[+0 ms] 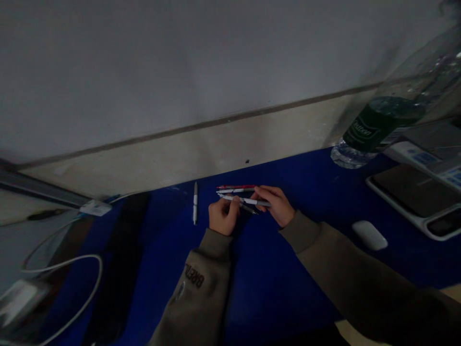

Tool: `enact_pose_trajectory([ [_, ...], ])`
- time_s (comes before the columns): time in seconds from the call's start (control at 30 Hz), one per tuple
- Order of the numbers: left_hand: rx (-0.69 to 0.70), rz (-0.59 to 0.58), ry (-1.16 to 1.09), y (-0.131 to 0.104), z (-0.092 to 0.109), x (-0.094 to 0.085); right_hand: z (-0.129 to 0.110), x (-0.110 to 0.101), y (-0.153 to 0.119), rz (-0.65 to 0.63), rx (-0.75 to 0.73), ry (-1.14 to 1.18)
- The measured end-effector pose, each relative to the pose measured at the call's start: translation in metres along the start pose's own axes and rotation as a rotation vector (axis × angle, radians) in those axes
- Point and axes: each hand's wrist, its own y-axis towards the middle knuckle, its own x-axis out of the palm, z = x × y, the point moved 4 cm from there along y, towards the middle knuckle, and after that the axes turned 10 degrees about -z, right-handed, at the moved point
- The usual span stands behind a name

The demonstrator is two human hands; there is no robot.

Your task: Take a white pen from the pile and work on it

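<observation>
A white-and-grey pen is held aloft, slightly slanted. Just beyond it, a red pen and a white pen lie side by side; a half-hidden pen slants beneath. Leftward, a lone pen lies grey end away.

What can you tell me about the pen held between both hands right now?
The pen is slim and straight, with a white barrel, a grey section toward its right end and dark markings toward the left; it looks like plastic. It lies almost level across the view, its right end slightly lower. The left hand pinches it left of its middle, and the fingers of the right hand hold it near the grey section. Whether it touches the blue tabletop is unclear.
</observation>
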Motion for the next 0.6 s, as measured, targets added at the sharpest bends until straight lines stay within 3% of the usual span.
enact_pose_trajectory([
  [0.6,0.014,-0.013,-0.053,-0.0013,0.0013,0.0004,-0.0017,-0.0046,-0.0015,0.039,0.042,0.144],
])
